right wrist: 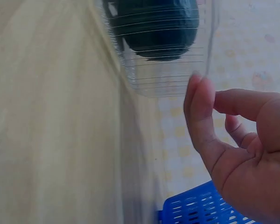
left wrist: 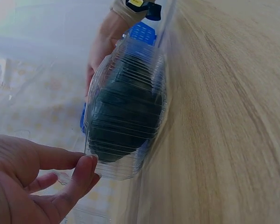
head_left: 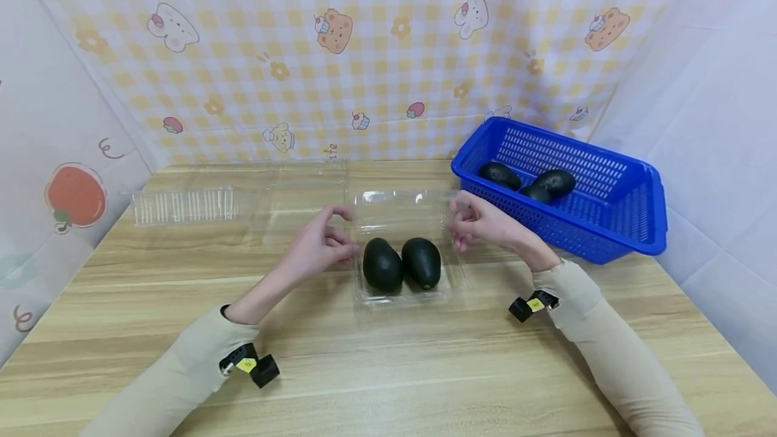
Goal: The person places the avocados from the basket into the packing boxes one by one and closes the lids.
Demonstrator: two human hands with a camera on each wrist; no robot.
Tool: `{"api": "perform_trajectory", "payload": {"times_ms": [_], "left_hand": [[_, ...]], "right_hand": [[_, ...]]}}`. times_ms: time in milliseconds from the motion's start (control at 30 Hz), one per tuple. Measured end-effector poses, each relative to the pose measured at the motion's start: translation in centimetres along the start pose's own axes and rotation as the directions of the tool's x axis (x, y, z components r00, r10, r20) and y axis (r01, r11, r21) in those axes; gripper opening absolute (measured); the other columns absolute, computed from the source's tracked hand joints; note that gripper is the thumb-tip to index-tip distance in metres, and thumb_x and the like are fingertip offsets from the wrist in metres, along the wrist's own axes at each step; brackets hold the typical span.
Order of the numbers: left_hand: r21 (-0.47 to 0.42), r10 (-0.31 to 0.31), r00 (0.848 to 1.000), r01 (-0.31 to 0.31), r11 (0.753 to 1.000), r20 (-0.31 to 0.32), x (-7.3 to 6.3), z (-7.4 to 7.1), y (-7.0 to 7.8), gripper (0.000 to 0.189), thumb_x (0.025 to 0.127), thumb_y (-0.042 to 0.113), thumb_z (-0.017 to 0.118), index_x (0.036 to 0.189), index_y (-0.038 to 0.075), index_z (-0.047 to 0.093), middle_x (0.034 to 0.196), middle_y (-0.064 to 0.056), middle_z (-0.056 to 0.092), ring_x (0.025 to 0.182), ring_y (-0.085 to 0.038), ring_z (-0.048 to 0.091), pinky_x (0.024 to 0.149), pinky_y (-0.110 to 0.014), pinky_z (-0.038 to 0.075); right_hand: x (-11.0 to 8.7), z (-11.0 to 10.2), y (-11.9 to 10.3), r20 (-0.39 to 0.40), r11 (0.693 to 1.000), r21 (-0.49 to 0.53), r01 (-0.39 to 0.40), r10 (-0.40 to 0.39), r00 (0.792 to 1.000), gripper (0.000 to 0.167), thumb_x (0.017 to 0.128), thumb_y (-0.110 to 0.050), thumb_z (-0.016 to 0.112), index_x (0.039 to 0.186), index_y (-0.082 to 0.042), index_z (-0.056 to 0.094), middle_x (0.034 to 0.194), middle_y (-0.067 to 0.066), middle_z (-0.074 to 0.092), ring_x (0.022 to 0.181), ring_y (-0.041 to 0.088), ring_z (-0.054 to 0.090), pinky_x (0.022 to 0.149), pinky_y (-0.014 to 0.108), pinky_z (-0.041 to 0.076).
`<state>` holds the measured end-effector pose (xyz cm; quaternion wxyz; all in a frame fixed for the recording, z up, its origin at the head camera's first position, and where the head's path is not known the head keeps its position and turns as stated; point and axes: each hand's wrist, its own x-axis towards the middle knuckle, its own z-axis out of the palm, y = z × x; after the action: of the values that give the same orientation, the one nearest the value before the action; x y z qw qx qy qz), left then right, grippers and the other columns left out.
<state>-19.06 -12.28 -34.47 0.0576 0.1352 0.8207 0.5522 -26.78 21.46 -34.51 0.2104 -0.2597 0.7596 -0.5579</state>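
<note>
Pinching hands (head_left: 318,243) (head_left: 487,222) flanking the clear container (head_left: 403,299)

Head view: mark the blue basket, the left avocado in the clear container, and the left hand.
Blue basket (head_left: 561,152): head view, slotted far wall, inner side.
Left avocado (head_left: 383,266): head view, middle of its dark skin.
Left hand (head_left: 313,245): head view, back of the hand.
</note>
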Motion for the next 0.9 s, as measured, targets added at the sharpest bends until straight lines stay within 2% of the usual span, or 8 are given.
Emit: {"api": "perform_trajectory", "payload": {"times_ms": [200, 333, 433, 667, 767, 900], "left_hand": [[-0.017, 0.019, 1.000, -0.019, 1.000, 0.000, 0.09, -0.18, -0.34, 0.037, 0.090, -0.008, 0.069, 0.119, -0.001, 0.048, 0.090, -0.021, 0.071, 0.081, -0.037, 0.071, 0.074, -0.047, 0.061], [-0.023, 0.006, 1.000, -0.006, 1.000, -0.016, 0.26, -0.38, -0.41, 0.028, 0.092, -0.009, 0.065, 0.115, -0.002, 0.051, 0.090, -0.021, 0.070, 0.078, -0.030, 0.071, 0.074, -0.042, 0.061], [-0.011, -0.008, 1.000, 0.007, 1.000, -0.030, 0.45, -0.44, -0.43, 0.023, 0.094, -0.006, 0.063, 0.114, -0.003, 0.053, 0.089, -0.020, 0.070, 0.074, -0.024, 0.070, 0.073, -0.038, 0.061], [-0.015, -0.016, 0.999, 0.015, 1.000, -0.047, 0.57, -0.44, -0.22, 0.018, 0.099, -0.003, 0.055, 0.117, -0.005, 0.055, 0.090, -0.019, 0.068, 0.075, -0.026, 0.069, 0.073, -0.040, 0.061], [-0.027, -0.020, 0.999, 0.019, 0.999, -0.048, 0.49, -0.43, -0.14, 0.018, 0.101, -0.001, 0.050, 0.118, -0.006, 0.055, 0.090, -0.019, 0.067, 0.077, -0.024, 0.069, 0.073, -0.038, 0.061], [-0.031, -0.023, 0.999, 0.022, 0.999, -0.042, 0.37, -0.47, -0.10, 0.019, 0.104, 0.005, 0.050, 0.119, -0.006, 0.054, 0.091, -0.019, 0.067, 0.079, -0.024, 0.069, 0.073, -0.038, 0.061]], "right_hand": [[0.02, -0.08, 0.47, -0.014, 1.000, 0.024, -0.005, 0.005, 1.000, 0.017, 0.100, 0.002, 0.056, 0.110, 0.002, 0.043, 0.080, 0.018, 0.065, 0.064, 0.022, 0.066, 0.064, 0.036, 0.059], [0.00, -0.12, 0.67, -0.019, 1.000, 0.003, -0.015, 0.015, 1.000, 0.016, 0.100, 0.001, 0.056, 0.110, 0.003, 0.045, 0.082, 0.017, 0.063, 0.066, 0.023, 0.064, 0.067, 0.037, 0.058], [-0.07, -0.12, 0.77, -0.031, 1.000, -0.013, -0.020, 0.020, 0.999, 0.014, 0.099, 0.002, 0.054, 0.110, 0.004, 0.046, 0.085, 0.015, 0.062, 0.070, 0.023, 0.064, 0.067, 0.036, 0.057], [-0.13, -0.22, 0.76, -0.055, 0.999, -0.027, -0.042, 0.041, 0.998, 0.011, 0.099, 0.002, 0.046, 0.109, 0.002, 0.051, 0.085, 0.013, 0.062, 0.071, 0.022, 0.061, 0.062, 0.032, 0.051], [-0.14, -0.24, 0.71, -0.057, 0.998, -0.026, -0.058, 0.056, 0.997, 0.011, 0.101, -0.001, 0.045, 0.110, 0.002, 0.052, 0.086, 0.012, 0.062, 0.072, 0.022, 0.061, 0.063, 0.034, 0.051], [-0.13, -0.20, 0.54, -0.059, 0.997, 0.005, -0.076, 0.076, 0.995, 0.013, 0.103, -0.005, 0.045, 0.111, 0.004, 0.051, 0.089, 0.011, 0.060, 0.073, 0.020, 0.061, 0.065, 0.032, 0.053]]}}
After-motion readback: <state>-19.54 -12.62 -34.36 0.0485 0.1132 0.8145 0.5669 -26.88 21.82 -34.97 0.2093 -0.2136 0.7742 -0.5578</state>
